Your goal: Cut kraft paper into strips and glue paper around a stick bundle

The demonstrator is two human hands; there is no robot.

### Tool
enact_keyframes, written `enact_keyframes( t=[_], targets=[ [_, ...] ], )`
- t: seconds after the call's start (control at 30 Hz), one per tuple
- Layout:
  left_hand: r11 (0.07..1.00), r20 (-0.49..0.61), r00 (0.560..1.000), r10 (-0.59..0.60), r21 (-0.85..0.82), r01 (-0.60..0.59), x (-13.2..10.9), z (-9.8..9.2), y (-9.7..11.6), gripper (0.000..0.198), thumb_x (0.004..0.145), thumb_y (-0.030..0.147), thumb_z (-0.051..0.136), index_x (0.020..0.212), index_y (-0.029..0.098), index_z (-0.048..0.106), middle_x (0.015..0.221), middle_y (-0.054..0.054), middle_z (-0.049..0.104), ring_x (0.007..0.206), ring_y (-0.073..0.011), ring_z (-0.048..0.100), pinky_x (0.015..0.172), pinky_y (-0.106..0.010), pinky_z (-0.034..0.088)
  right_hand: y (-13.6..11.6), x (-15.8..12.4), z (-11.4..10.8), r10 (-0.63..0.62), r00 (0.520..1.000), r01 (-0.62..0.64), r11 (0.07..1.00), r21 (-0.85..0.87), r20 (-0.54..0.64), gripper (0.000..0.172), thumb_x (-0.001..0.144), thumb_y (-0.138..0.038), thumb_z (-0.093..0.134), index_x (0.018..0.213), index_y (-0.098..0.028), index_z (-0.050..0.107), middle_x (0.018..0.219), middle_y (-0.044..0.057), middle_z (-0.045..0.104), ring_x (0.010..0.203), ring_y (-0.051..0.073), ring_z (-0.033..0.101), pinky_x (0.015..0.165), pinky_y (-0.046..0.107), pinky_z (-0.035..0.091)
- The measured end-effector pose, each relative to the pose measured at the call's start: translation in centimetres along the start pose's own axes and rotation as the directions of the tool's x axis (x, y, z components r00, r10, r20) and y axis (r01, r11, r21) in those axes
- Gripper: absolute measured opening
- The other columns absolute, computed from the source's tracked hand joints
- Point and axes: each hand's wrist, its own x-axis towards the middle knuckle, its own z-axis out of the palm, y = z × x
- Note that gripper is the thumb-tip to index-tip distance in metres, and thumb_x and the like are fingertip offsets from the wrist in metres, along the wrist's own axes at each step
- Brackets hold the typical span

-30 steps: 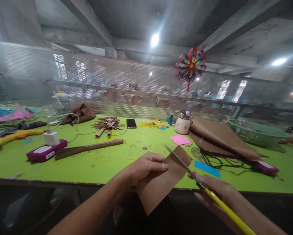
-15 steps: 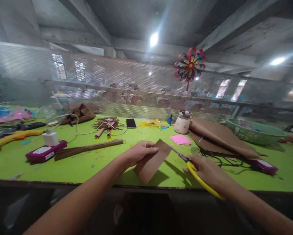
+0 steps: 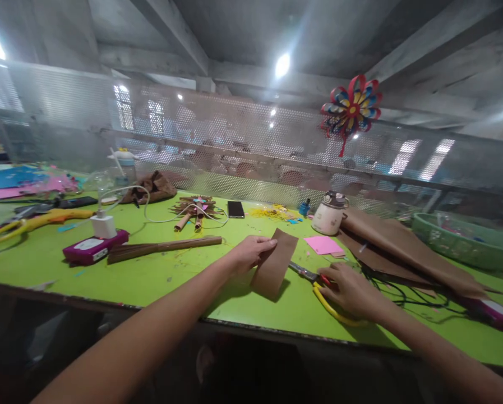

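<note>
My left hand (image 3: 251, 253) pinches a rectangular piece of brown paper (image 3: 276, 266) by its left edge, thumb on top, and holds it tilted over the green table (image 3: 184, 280). My right hand (image 3: 350, 289) is on a pair of scissors (image 3: 333, 314) with yellow and red handles, low over the table. The scissors' blades point left toward the paper, and their tips seem to end at or behind its right edge. Part of the handles is hidden by my fingers. Beyond the paper lies a pink square of paper (image 3: 323, 245).
A rolled brown paper strip (image 3: 162, 248), a purple box with a white plug (image 3: 95, 247) and a phone (image 3: 235, 209) lie left and behind. A cream bottle (image 3: 329, 215), large brown paper sheets (image 3: 402, 247), black cables and a green basket (image 3: 448, 241) are at right.
The scissors have lowered toward the table, and their blades have come away from the paper's upper corner. My left hand has turned the paper more upright. The view has shifted left.
</note>
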Motion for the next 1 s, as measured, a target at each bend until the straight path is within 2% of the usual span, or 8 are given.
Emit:
enact_keyframes(
  t=[0.17,0.3,0.63,0.7,0.8,0.87,0.93,1.0],
  targets=[
    [0.991,-0.035,0.997,0.070,-0.113,-0.074,0.1,-0.3,-0.2,0.030,0.068,0.037,0.078,0.078,0.011,0.068,0.076,-0.007,0.065,0.069,-0.0134,0.053,0.061,-0.025,0.035,-2.6,0.7,-2.0,-0.023,0.998,0.040,0.929,0.369,-0.050,0.038,0.087,-0.043,0.049,0.105,-0.016,0.068,0.099,0.012,0.067,0.089,0.024,0.060,0.079,0.036,0.046],
    [0.973,-0.137,0.983,0.124,-0.179,-0.148,0.0,-0.2,0.1,0.026,0.067,0.035,0.078,0.075,0.013,0.067,0.076,-0.006,0.064,0.070,-0.0140,0.051,0.061,-0.024,0.036,-6.5,2.2,-2.6,-0.096,0.995,0.056,0.680,0.731,0.012,0.037,0.086,-0.049,0.050,0.093,-0.018,0.070,0.091,0.007,0.069,0.084,0.021,0.061,0.072,0.032,0.047],
    [0.916,-0.339,0.914,0.223,-0.248,-0.316,0.0,-0.8,0.5,0.031,0.068,0.039,0.076,0.082,0.015,0.065,0.081,-0.005,0.065,0.077,-0.0158,0.054,0.070,-0.027,0.043,-9.0,5.3,0.5,0.037,0.999,-0.041,0.175,0.984,0.035,0.034,0.074,-0.047,0.069,0.085,-0.016,0.059,0.080,0.007,0.068,0.069,0.017,0.063,0.068,0.032,0.048],
    [0.921,-0.337,0.913,0.230,-0.229,-0.316,-0.1,-1.1,0.7,0.028,0.067,0.035,0.076,0.082,0.016,0.063,0.082,-0.005,0.064,0.077,-0.0157,0.055,0.071,-0.028,0.043,-8.5,5.1,0.3,0.067,0.998,-0.023,0.195,0.981,0.010,0.033,0.075,-0.046,0.068,0.085,-0.017,0.057,0.076,0.005,0.067,0.066,0.017,0.063,0.066,0.031,0.048],
    [0.942,-0.357,0.901,0.248,-0.130,-0.311,-0.1,-1.8,1.4,0.028,0.069,0.031,0.074,0.090,0.017,0.062,0.087,-0.006,0.064,0.080,-0.0170,0.056,0.071,-0.028,0.043,-7.1,4.7,-0.5,0.035,0.999,0.025,0.390,0.921,-0.042,0.029,0.077,-0.044,0.065,0.079,-0.016,0.058,0.064,0.002,0.062,0.060,0.014,0.058,0.062,0.029,0.045],
    [0.935,-0.387,0.853,0.350,0.089,-0.343,-0.3,-2.1,2.1,0.035,0.069,0.029,0.073,0.099,0.018,0.061,0.089,-0.006,0.063,0.085,-0.0197,0.057,0.075,-0.031,0.043,-6.0,4.5,-1.2,-0.057,0.998,0.054,0.511,0.858,-0.029,0.025,0.078,-0.041,0.063,0.076,-0.016,0.059,0.061,-0.001,0.059,0.058,0.013,0.055,0.060,0.027,0.044],
    [0.817,-0.309,0.789,0.531,0.433,-0.380,-0.6,-2.0,2.6,0.040,0.066,0.028,0.075,0.103,0.019,0.063,0.095,-0.008,0.063,0.094,-0.0235,0.055,0.083,-0.034,0.041,-5.0,4.3,-2.1,-0.166,0.985,0.067,0.594,0.802,0.041,0.020,0.079,-0.036,0.061,0.076,-0.016,0.060,0.062,-0.002,0.058,0.059,0.012,0.054,0.059,0.026,0.043],
    [0.600,-0.081,0.789,0.609,0.697,-0.392,-1.1,-1.3,2.6,0.034,0.068,0.031,0.074,0.100,0.021,0.068,0.099,-0.008,0.064,0.098,-0.0257,0.054,0.087,-0.035,0.037,-4.2,4.1,-3.1,-0.250,0.958,0.056,0.638,0.768,0.138,0.016,0.079,-0.032,0.060,0.080,-0.016,0.063,0.062,-0.002,0.059,0.059,0.012,0.054,0.060,0.026,0.043]
  ],
)
